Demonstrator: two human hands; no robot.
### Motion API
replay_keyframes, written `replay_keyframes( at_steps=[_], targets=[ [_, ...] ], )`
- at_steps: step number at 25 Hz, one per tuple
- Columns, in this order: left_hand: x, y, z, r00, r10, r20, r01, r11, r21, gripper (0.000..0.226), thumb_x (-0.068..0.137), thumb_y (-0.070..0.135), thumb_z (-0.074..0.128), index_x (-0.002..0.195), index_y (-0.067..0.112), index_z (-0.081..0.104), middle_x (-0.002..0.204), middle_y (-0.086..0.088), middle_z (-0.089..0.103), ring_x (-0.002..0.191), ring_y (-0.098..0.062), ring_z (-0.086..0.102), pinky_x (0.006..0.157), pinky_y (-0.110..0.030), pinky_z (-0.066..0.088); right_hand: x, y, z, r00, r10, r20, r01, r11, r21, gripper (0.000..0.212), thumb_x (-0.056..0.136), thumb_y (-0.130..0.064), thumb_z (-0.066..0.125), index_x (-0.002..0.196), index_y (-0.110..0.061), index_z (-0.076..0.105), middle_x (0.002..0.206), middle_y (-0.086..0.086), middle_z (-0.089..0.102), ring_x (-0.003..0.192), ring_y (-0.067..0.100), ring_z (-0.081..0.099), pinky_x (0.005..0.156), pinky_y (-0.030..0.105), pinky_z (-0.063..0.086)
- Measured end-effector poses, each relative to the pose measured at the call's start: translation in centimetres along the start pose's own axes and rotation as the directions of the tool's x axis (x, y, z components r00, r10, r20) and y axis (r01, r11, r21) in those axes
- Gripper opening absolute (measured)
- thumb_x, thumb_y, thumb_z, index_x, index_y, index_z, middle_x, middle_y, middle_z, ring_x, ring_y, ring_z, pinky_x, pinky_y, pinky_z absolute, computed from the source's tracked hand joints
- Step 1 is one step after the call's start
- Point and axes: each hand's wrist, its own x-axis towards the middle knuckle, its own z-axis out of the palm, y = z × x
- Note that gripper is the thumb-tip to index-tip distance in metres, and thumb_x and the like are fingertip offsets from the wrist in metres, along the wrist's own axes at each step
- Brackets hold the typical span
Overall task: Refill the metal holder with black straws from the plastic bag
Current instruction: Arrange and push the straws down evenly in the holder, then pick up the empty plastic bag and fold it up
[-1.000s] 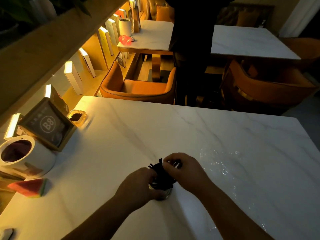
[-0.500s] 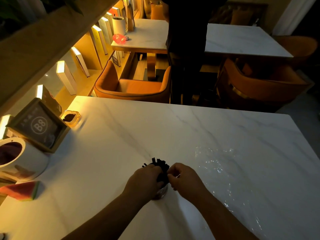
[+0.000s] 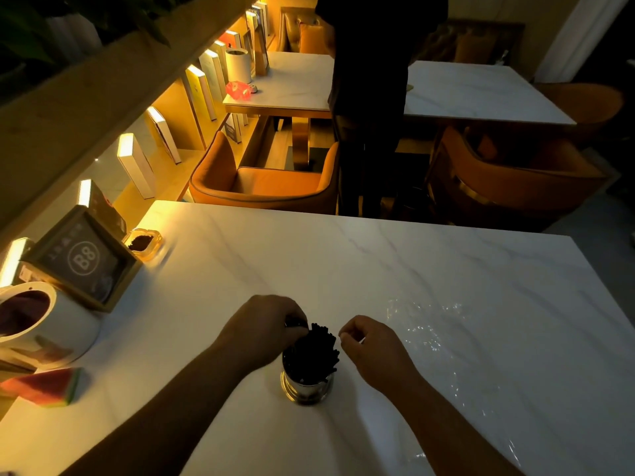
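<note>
Left hand [image 3: 264,329] fingers curl onto the upper left side of a bundle of thin black straws [image 3: 314,352]. Right hand [image 3: 372,352] fingers are pinched shut just beside them, holding nothing visible. The straws stand in a round shiny metal holder [image 3: 307,388] on the white marble bench [image 3: 343,262]; a crumpled clear plastic bag [image 3: 433,334] lies right.

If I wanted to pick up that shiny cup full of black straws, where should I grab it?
Probably around the bare shiny wall of the metal holder, low down, coming from the side. It stands upright, and the black straws fan out of its top, so a grip from above would likely just squash them.
</note>
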Motion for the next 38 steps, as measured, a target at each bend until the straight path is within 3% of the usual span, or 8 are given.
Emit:
replay_keyframes(
  at_steps=[6, 10, 13, 16, 19, 26, 31, 38],
  targets=[
    [-0.5, -0.9, -7.4, 0.986, -0.133, -0.105, 0.069, 0.880, -0.470, 0.008, 0.086, 0.033, 0.080, 0.093, 0.035, 0.076, 0.085, 0.010, 0.079, 0.077, -0.002, 0.075, 0.067, -0.020, 0.059, 0.5, -0.7, -1.2, 0.995, 0.061, -0.079, -0.051, 0.992, 0.119, 0.012, 0.090, -0.022, 0.065, 0.081, -0.027, 0.070, 0.070, -0.004, 0.071, 0.061, 0.007, 0.062, 0.057, 0.019, 0.047],
    [-1.0, -1.4, -7.2, 0.921, -0.373, -0.113, 0.011, 0.314, -0.950, 0.017, 0.087, 0.018, 0.077, 0.104, 0.016, 0.077, 0.089, 0.000, 0.081, 0.080, -0.013, 0.077, 0.070, -0.021, 0.060, 0.1, -2.6, -1.2, 0.982, 0.047, 0.182, -0.110, 0.931, 0.348, 0.012, 0.090, -0.025, 0.069, 0.102, -0.025, 0.072, 0.084, 0.009, 0.075, 0.059, 0.011, 0.062, 0.058, 0.029, 0.053],
    [-1.4, -1.0, -4.2, 0.901, -0.426, 0.079, 0.043, -0.094, -0.995, 0.030, 0.073, 0.016, 0.079, 0.101, 0.005, 0.075, 0.082, -0.004, 0.078, 0.068, -0.009, 0.072, 0.069, -0.022, 0.062, -0.5, -4.7, -1.2, 0.915, -0.074, 0.397, -0.281, 0.590, 0.757, 0.064, 0.078, -0.044, 0.085, 0.134, -0.026, 0.061, 0.111, 0.020, 0.073, 0.075, 0.024, 0.068, 0.064, 0.036, 0.057],
    [-2.1, -0.7, -0.5, 0.894, -0.388, 0.223, 0.162, -0.183, -0.970, 0.032, 0.073, 0.012, 0.078, 0.102, 0.002, 0.075, 0.081, -0.006, 0.076, 0.066, -0.010, 0.071, 0.068, -0.024, 0.063, 0.1, -6.7, -2.3, 0.954, -0.007, 0.300, -0.292, 0.203, 0.935, 0.046, 0.089, -0.040, 0.077, 0.127, -0.015, 0.070, 0.108, 0.018, 0.070, 0.078, 0.028, 0.069, 0.065, 0.038, 0.060],
    [-2.5, -1.4, 2.0, 0.887, -0.341, 0.311, 0.315, -0.046, -0.948, 0.022, 0.084, 0.005, 0.077, 0.105, 0.003, 0.075, 0.084, -0.011, 0.075, 0.072, -0.017, 0.074, 0.071, -0.029, 0.063, 0.8, -7.1, -3.7, 0.995, 0.081, 0.066, -0.098, 0.511, 0.854, 0.022, 0.101, -0.020, 0.062, 0.096, -0.002, 0.073, 0.084, 0.017, 0.071, 0.064, 0.026, 0.070, 0.059, 0.037, 0.061],
    [-2.3, -3.9, 3.5, 0.927, -0.374, -0.021, 0.337, 0.857, -0.389, 0.014, 0.091, 0.030, 0.068, 0.099, 0.041, 0.065, 0.095, 0.012, 0.072, 0.076, -0.003, 0.068, 0.065, -0.024, 0.052, -0.4, -5.0, -2.1, 0.996, -0.059, -0.071, 0.080, 0.937, 0.341, 0.019, 0.093, -0.037, 0.064, 0.081, -0.024, 0.071, 0.066, 0.002, 0.072, 0.058, 0.014, 0.071, 0.062, 0.043, 0.065],
    [-0.1, -2.2, 4.5, 0.974, -0.184, -0.132, 0.168, 0.978, -0.126, 0.035, 0.088, 0.058, 0.062, 0.119, 0.042, 0.063, 0.122, 0.014, 0.066, 0.106, -0.006, 0.059, 0.082, -0.027, 0.047, -1.0, -2.1, -1.2, 0.995, -0.095, 0.043, 0.096, 0.995, -0.015, 0.046, 0.082, -0.070, 0.060, 0.120, -0.044, 0.064, 0.104, -0.022, 0.066, 0.077, -0.004, 0.062, 0.064, 0.014, 0.047],
    [3.2, 5.7, 6.1, 0.996, 0.052, -0.077, -0.046, 0.997, 0.068, 0.075, 0.080, 0.074, 0.059, 0.146, 0.041, 0.042, 0.161, 0.006, 0.042, 0.145, -0.021, 0.036, 0.110, -0.044, 0.040, -2.3, 4.8, -7.8, 0.978, -0.074, -0.193, 0.036, 0.981, -0.192, 0.075, 0.083, -0.076, 0.054, 0.147, -0.039, 0.046, 0.147, -0.013, 0.053, 0.130, 0.011, 0.050, 0.100, 0.028, 0.045]
  ],
)
